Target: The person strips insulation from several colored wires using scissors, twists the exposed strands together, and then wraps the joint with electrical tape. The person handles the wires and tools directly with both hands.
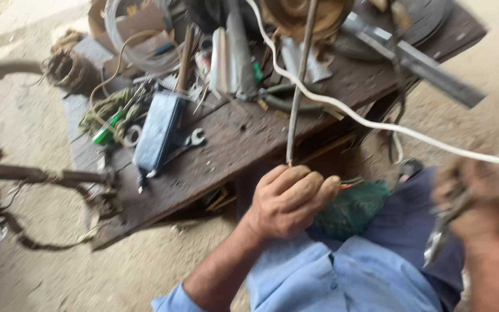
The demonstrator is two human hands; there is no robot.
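On the bench (249,138), a dark worn wooden top, a green-handled screwdriver (106,130) lies near the left edge, with a grey-blue box (158,130) and an open-ended spanner (192,138) just to its right. The left hand (289,199) is clenched around the lower end of a thin grey cable (299,81) that rises across the bench's near edge, and a green power tool (353,209) rests on the lap beside it. The right hand (480,199), blurred, grasps a metal tool (443,231) beneath a white cable (376,122).
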